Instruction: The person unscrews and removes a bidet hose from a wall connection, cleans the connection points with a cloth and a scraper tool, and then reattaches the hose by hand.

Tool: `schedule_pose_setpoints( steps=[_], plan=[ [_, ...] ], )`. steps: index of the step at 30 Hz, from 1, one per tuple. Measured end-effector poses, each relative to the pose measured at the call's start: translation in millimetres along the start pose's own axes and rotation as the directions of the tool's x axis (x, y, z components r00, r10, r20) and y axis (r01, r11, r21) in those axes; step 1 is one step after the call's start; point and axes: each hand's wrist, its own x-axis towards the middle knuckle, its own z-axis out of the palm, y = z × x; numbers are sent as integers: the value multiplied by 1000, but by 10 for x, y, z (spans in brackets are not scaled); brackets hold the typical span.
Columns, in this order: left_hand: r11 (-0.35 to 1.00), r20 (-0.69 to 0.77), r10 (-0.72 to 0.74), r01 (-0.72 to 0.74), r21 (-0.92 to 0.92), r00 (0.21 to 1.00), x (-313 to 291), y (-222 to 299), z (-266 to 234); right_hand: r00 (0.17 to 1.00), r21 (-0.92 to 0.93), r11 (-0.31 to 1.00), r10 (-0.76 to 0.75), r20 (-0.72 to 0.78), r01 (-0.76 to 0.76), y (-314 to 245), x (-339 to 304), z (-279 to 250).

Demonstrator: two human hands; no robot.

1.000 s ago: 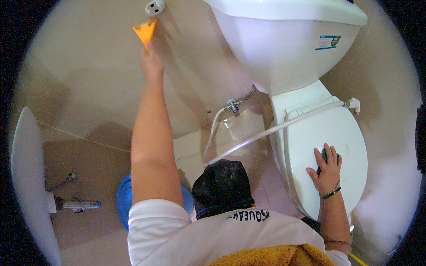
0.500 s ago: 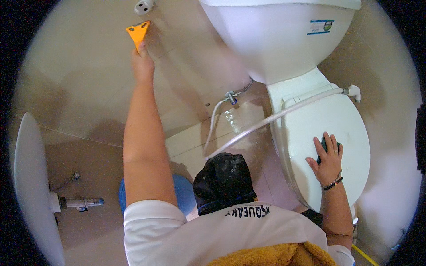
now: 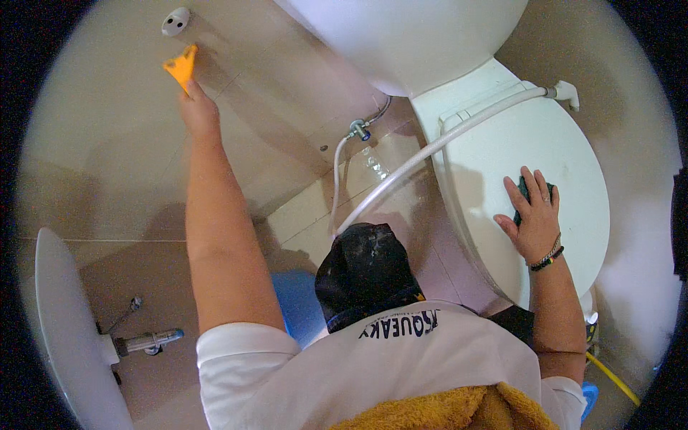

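Observation:
My left arm is stretched far out to the upper left. At its end my left hand [image 3: 199, 113] is closed round the handle of an orange scraper [image 3: 182, 66]. The scraper's wide head is at the beige tiled wall, just below a white oval fitting [image 3: 175, 21] with two dark holes; I cannot tell whether the blade touches the tiles. On the shut toilet lid [image 3: 487, 208] to the right, my right hand [image 3: 536, 222] presses down with its fingers spread. Beneath its palm and fingers is a dark green scouring pad [image 3: 519, 208], which shows partly between them.
A pale hose [image 3: 423, 155] with a white spray head [image 3: 566, 94] crosses the lid. Behind stands the toilet tank [image 3: 416, 36]; a small valve [image 3: 359, 130] is beside it. A white basin [image 3: 61, 315] is at the left. Something blue [image 3: 295, 294] lies under my left arm.
The whole view has shifted and turned slightly. My left hand still holds the scraper near the wall fitting, tilted a little differently. My right hand stays on the pad on the lid.

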Motion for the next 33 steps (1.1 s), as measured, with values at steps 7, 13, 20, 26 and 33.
schedule_pose_setpoints(
  steps=[7,13,20,26,33],
  plan=[
    [952,172,-155,101,288,973,-790,-830,7,997,27,999,28,76,-30,-9,48,-55],
    [836,430,-99,-160,525,898,-618,-821,-161,995,25,999,41,91,-43,-23,48,-75],
    [770,500,-66,-275,576,864,-325,-654,-3,997,1,1000,23,68,-24,-35,63,-57],
    [688,577,-22,-407,601,816,-301,-428,-132,998,-13,999,32,48,-32,-35,61,-64],
    [605,595,-75,-438,666,800,-344,-224,-91,1000,13,1000,5,6,-5,-16,56,-29]
  ],
)
